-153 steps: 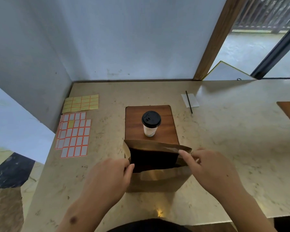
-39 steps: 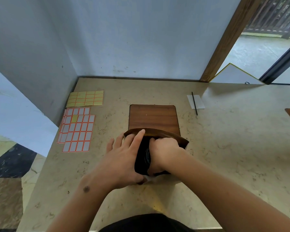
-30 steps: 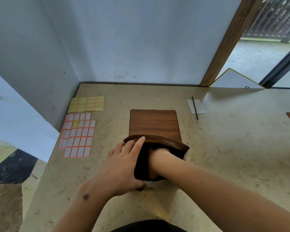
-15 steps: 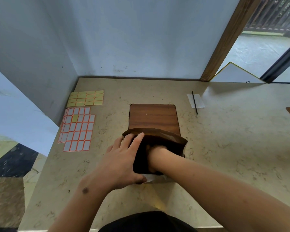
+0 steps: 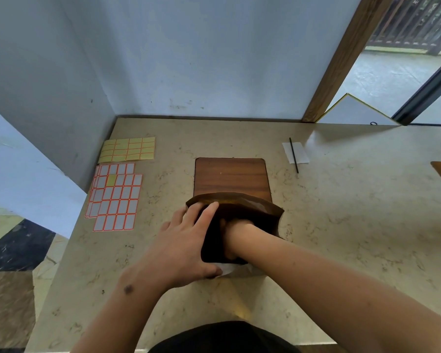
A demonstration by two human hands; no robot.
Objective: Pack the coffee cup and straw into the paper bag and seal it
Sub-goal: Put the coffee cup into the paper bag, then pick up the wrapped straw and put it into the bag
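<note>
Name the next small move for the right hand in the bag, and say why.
Probably draw the right hand out of the bag. It is wrist-deep inside, the left hand grips the bag's rim, the board is bare, and the straw still lies on the counter.

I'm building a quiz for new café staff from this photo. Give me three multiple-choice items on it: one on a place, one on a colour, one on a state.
1. Where does the black straw lie?
A. in the paper bag
B. on a white napkin on the counter
C. on the wooden board

2. What colour is the sticker sheet nearest the wall?
A. yellow
B. blue
C. green

3. How is the paper bag's mouth?
A. folded shut
B. sealed with a sticker
C. open, with an arm in it

Answers:
1 B: the straw crosses the white napkin, far right of the wooden board.
2 A: the yellow sheet lies beyond the orange-edged ones.
3 C: the left hand holds the paper bag at its rim, while the right forearm goes down inside.
</note>
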